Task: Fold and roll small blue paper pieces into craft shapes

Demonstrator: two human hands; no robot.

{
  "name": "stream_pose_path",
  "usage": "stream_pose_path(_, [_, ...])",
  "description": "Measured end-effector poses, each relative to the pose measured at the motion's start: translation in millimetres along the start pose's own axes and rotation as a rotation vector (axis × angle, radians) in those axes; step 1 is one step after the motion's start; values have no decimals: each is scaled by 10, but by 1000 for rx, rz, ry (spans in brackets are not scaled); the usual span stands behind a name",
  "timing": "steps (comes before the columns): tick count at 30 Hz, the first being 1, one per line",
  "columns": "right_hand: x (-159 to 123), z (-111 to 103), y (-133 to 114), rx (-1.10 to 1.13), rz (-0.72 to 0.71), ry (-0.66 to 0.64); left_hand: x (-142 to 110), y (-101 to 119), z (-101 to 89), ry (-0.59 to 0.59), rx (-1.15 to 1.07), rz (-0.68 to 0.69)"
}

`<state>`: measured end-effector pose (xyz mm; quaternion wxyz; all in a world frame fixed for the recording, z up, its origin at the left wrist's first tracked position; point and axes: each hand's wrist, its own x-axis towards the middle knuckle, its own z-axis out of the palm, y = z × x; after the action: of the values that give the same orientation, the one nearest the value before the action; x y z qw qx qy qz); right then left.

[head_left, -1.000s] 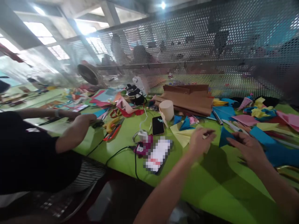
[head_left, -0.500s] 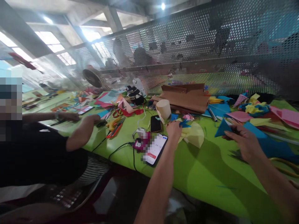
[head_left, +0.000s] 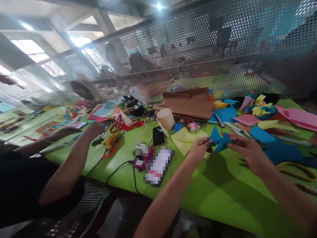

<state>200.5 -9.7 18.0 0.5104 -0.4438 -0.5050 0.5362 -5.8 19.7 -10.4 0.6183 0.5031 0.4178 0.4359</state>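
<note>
My left hand (head_left: pixel 199 147) and my right hand (head_left: pixel 247 150) meet above the green table (head_left: pixel 223 195). Each pinches a folded blue paper piece: the left one (head_left: pixel 214 135) is held by my left fingers, the right one (head_left: pixel 223 142) by my right. The two blue pieces touch at their tips. Under them lies a yellow paper sheet (head_left: pixel 184 139) on the table.
A person in black sits at my left, an arm (head_left: pixel 69 165) stretched over the table toward scissors (head_left: pixel 112 145). Two phones (head_left: pixel 158 135) (head_left: pixel 158 166), cables, a paper cup (head_left: pixel 165 119), a brown cardboard stack (head_left: pixel 188 104) and many coloured paper scraps (head_left: pixel 279 125) surround my hands. A perforated metal screen (head_left: pixel 210 49) backs the table.
My left hand came back from the cup area carrying a blue paper piece and joined my right hand, which brought its blue piece leftward. The yellow sheet now lies flat.
</note>
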Motion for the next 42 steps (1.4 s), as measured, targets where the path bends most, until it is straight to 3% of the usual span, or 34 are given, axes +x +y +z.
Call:
stream_pose_path(3, [33, -4, 42, 16, 38, 39, -78, -3, 92, -49, -45, -78])
stream_pose_path(10, [44, -19, 84, -20, 20, 164, -227, 153, 172, -19, -191, -198])
stream_pose_path(20, [59, -19, 95, -149, -87, 261, -175, 99, 146, -29, -217, -101])
stream_pose_path(25, [44, 11, 80, -116, -63, 201, -129, 56, 118, -2, -148, -86])
stream_pose_path(30, [28, 28, 51, -175, -72, 223, -108, 42, 108, 3, -268, -125])
stream_pose_path(42, [72, -53, 138, -317, -131, 230, -134, 87, 113, -99, -187, -119])
